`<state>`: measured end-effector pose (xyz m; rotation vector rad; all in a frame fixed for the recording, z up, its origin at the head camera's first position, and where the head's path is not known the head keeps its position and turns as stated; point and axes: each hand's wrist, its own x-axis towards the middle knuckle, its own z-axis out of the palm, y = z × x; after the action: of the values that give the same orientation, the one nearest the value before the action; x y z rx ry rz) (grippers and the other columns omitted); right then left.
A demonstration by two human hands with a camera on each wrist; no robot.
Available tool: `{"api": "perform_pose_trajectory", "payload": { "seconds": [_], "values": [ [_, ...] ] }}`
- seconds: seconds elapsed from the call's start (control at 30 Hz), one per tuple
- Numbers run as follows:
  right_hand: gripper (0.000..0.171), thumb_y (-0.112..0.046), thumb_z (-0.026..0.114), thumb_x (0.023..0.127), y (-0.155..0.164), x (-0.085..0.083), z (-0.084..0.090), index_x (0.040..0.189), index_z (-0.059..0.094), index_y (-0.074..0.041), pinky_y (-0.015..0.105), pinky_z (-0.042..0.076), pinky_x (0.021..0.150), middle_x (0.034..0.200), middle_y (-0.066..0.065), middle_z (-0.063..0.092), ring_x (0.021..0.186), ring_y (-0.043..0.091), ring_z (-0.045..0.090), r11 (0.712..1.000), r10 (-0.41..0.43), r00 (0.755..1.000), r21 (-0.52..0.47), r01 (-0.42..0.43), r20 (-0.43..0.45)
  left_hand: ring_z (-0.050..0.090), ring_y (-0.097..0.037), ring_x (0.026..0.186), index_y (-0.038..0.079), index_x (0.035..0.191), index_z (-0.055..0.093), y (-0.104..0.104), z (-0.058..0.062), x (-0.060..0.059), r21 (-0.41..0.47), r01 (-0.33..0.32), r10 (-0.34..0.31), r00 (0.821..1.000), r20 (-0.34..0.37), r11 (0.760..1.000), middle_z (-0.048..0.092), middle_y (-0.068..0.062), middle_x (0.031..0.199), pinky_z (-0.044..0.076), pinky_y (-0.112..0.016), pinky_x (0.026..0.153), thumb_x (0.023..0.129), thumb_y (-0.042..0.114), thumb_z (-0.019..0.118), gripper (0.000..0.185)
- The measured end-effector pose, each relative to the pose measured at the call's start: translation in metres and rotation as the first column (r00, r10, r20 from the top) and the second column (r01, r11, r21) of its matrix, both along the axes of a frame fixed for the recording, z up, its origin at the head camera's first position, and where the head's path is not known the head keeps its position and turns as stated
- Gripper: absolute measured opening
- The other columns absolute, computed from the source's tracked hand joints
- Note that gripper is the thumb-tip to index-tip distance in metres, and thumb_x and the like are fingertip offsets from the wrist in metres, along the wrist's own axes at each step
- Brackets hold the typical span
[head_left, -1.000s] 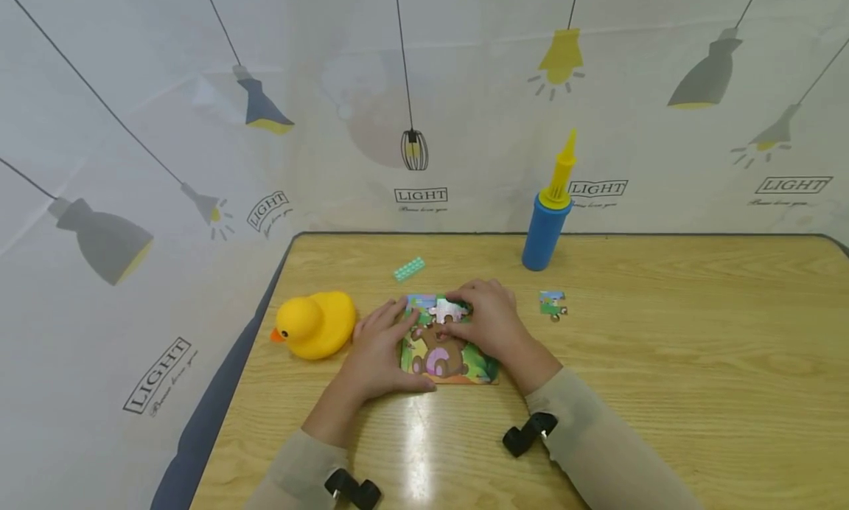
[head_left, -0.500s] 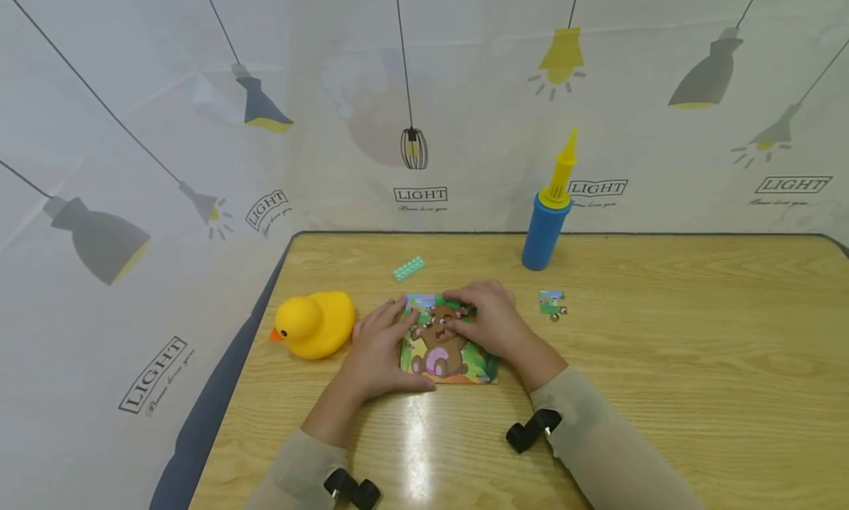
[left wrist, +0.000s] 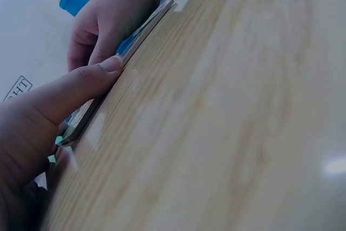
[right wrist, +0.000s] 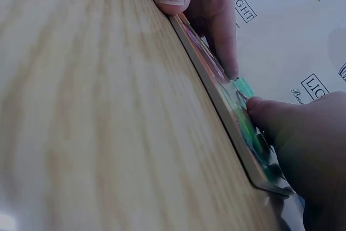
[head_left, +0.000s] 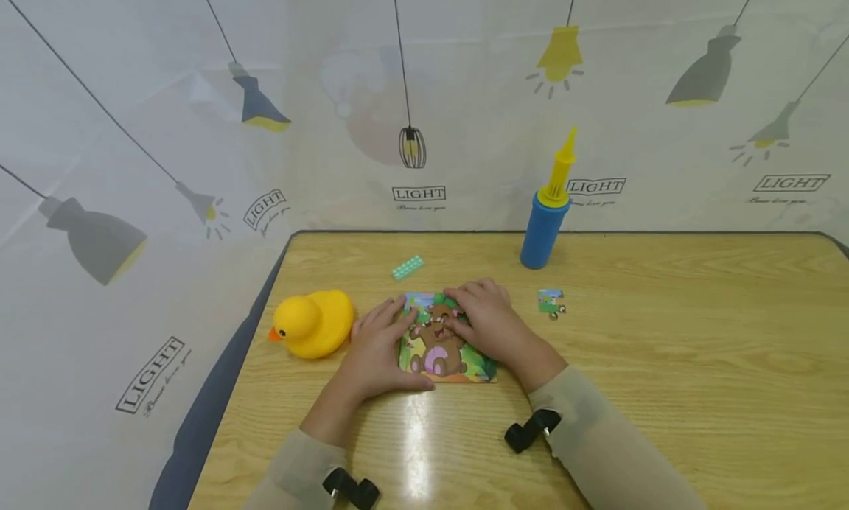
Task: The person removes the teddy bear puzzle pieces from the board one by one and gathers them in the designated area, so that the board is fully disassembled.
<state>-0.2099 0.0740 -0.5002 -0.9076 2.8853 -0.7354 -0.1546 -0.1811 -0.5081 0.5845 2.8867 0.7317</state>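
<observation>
Your worktop [head_left: 663,333] of pale wood grain carries everything here, its far edge running along a curtain printed with hanging lamps. At about 1 o'clock from your hands the blue and yellow air pump [head_left: 545,217] stands upright near that far edge, well apart from the work. At 9 o'clock the yellow rubber duck [head_left: 310,323] sits just beside your left hand, beak pointing away from the puzzle.

At the centre lies the bear puzzle board [head_left: 443,351], flat on the wood. Your left hand [head_left: 379,351] rests on its left edge, fingers straight and the thumb laid along the near edge, judged to pin the board so it cannot slide; this grip is flat and holds nothing. Your right hand [head_left: 489,324] lies over the board's upper right part, its fingertips [head_left: 455,320] pressing down near the bear's head, apparently seating a piece; the grip is relaxed, fingers gently bent, closed round nothing.

A loose puzzle piece [head_left: 551,302] lies at 3 o'clock, near the right hand but apart. A small green toy brick [head_left: 407,267] lies at 11 o'clock, beyond the board.
</observation>
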Motion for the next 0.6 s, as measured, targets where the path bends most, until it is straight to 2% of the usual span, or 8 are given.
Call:
{"api": "perform_pose_trajectory", "payload": {
  "seconds": [0.23,0.43,0.6],
  "values": [
    [0.05,-0.033,0.071,0.105,0.005,0.004,-0.009,0.148,0.062,-0.01,0.057,0.038,0.107,0.137,0.01,0.061,0.128,0.034,0.048,0.999,-0.008,0.996,-0.043,0.004,-0.088,0.019,-0.033,0.161,0.013,0.164,0.043,0.001,-0.002,0.0,-0.001,0.0,0.0,1.0,-0.001,1.0,0.022,-0.007,0.177,0.014,-0.059,0.126,0.063,0.078,0.09,0.129],
    [0.051,-0.024,0.072,0.104,0.021,0.015,-0.014,0.149,0.06,-0.005,0.057,0.038,0.108,0.134,0.015,0.057,0.125,0.036,0.051,0.992,0.014,0.981,-0.124,-0.039,-0.193,0.019,-0.034,0.161,0.013,0.164,0.044,0.001,-0.003,0.001,0.017,0.0,0.0,1.0,-0.008,1.0,0.022,-0.007,0.176,0.014,-0.059,0.126,0.062,0.078,0.09,0.129],
    [0.054,-0.015,0.076,0.101,0.042,0.024,-0.018,0.15,0.058,0.0,0.058,0.041,0.103,0.131,0.018,0.059,0.119,0.039,0.054,0.981,0.012,0.966,-0.186,-0.062,-0.257,0.02,-0.034,0.161,0.012,0.163,0.045,0.0,-0.003,0.0,0.025,0.002,-0.001,1.0,-0.027,1.0,0.023,-0.007,0.176,0.014,-0.059,0.125,0.061,0.078,0.09,0.129]
  ]
}}
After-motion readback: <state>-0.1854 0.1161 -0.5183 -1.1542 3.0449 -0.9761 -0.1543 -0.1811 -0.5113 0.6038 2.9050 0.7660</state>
